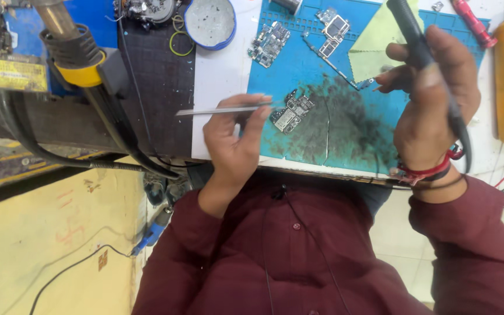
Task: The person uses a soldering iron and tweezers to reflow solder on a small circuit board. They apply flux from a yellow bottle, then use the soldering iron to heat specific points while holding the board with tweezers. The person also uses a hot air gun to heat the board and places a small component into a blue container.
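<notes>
Left hand (pixel 234 137) pinches tweezers (pixel 223 109), tips beside circuit board (pixel 291 112).

Left hand (pixel 234 137): pinches metal tweezers (pixel 223 109), tips at small circuit board (pixel 291 112) just beside it. Right hand (pixel 433 96): grips black soldering iron (pixel 421 49). Blue mat (pixel 298 70) beneath both.

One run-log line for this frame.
left hand: holds tweezers | right hand: holds soldering iron | circuit board on blue mat
</notes>
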Demonstrator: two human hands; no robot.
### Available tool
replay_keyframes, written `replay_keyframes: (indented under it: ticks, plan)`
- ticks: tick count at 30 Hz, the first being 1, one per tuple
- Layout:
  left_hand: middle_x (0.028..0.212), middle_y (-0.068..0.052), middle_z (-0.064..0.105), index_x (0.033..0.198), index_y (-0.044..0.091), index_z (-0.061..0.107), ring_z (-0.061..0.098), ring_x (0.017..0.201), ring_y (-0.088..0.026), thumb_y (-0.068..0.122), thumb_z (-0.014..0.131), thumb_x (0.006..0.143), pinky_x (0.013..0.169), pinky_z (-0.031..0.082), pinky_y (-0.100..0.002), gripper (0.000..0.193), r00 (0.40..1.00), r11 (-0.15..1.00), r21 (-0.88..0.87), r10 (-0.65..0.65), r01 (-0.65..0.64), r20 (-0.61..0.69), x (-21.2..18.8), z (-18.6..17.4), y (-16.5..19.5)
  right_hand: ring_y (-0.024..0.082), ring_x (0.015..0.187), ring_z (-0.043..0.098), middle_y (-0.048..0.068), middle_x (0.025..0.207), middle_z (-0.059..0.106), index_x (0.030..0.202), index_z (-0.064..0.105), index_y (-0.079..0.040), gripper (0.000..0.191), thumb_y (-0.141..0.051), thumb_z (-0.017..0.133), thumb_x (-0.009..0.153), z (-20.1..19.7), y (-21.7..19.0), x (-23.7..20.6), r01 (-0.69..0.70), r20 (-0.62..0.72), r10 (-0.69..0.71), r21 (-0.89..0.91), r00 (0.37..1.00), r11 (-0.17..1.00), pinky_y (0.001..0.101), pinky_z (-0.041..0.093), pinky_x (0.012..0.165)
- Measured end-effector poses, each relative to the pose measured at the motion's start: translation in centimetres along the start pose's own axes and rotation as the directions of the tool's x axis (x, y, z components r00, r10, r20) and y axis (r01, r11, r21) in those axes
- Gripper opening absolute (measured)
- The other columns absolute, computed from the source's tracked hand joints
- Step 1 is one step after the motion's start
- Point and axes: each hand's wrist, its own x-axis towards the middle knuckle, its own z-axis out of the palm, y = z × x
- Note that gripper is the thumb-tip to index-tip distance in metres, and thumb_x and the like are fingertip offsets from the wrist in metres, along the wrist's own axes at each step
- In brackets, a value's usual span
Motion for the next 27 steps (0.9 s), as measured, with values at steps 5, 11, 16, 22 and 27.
replay_keyframes:
  ticks: [5, 11, 16, 22, 27]
  plan:
    - [0.100, -0.004, 0.076, 0.113, 0.002, 0.069, 0.063, 0.082, -0.004, 0.007, 0.074, 0.103, 0.073, 0.051, -0.021, 0.012, 0.999, 0.999, -0.005, -0.040, 0.041, 0.027, 0.8, 1.3, -0.5, 0.015, 0.080, 0.061, 0.012, 0.097, 0.064, 0.119, 0.055, 0.001, 0.019, -0.005, 0.072, 0.114, -0.3, 0.7, 0.2, 0.081, 0.159, -0.040, -0.263, 0.987, 0.961, 0.0259, 0.049, 0.073]
    - [0.099, -0.004, 0.078, 0.110, 0.003, 0.070, 0.063, 0.074, -0.005, 0.008, 0.075, 0.099, 0.064, 0.048, -0.021, 0.013, 0.994, 0.989, 0.131, -0.082, 0.072, 0.070, 0.7, 1.4, -0.3, 0.024, 0.082, 0.070, 0.018, 0.099, 0.070, 0.117, 0.065, 0.002, 0.023, -0.001, 0.077, 0.098, 1.5, 1.4, -0.3, 0.400, 0.371, -0.231, -0.486, 0.899, 0.777, 0.0330, 0.054, 0.073]
    - [0.096, -0.003, 0.077, 0.108, 0.005, 0.066, 0.066, 0.072, -0.007, 0.011, 0.075, 0.100, 0.066, 0.052, -0.023, 0.013, 0.992, 0.979, 0.204, -0.038, 0.012, 0.121, 1.1, 1.6, 0.2, 0.028, 0.071, 0.068, 0.013, 0.085, 0.070, 0.103, 0.063, -0.004, 0.018, -0.012, 0.077, 0.096, 1.1, 2.1, -1.0, 0.552, 0.509, -0.316, -0.420, 0.800, 0.720, 0.0336, 0.050, 0.060]
    - [0.085, -0.004, 0.074, 0.104, 0.006, 0.068, 0.067, 0.066, -0.009, 0.011, 0.075, 0.099, 0.059, 0.050, -0.026, 0.010, 0.988, 0.960, 0.278, -0.009, -0.033, 0.151, 1.3, 1.6, 0.6, 0.025, 0.065, 0.066, 0.007, 0.077, 0.067, 0.093, 0.060, -0.006, 0.011, -0.010, 0.070, 0.096, 0.8, 2.8, -1.2, 0.586, 0.568, -0.317, -0.386, 0.760, 0.713, 0.0355, 0.049, 0.059]
    - [0.081, -0.003, 0.072, 0.103, 0.007, 0.068, 0.067, 0.063, -0.011, 0.012, 0.075, 0.099, 0.058, 0.049, -0.026, 0.009, 0.987, 0.957, 0.289, -0.018, -0.029, 0.159, 1.3, 1.6, 0.6, 0.025, 0.066, 0.066, 0.008, 0.080, 0.069, 0.094, 0.060, -0.005, 0.011, -0.009, 0.070, 0.097, 1.1, 2.9, -1.1, 0.593, 0.575, -0.321, -0.380, 0.753, 0.710, 0.0361, 0.049, 0.060]
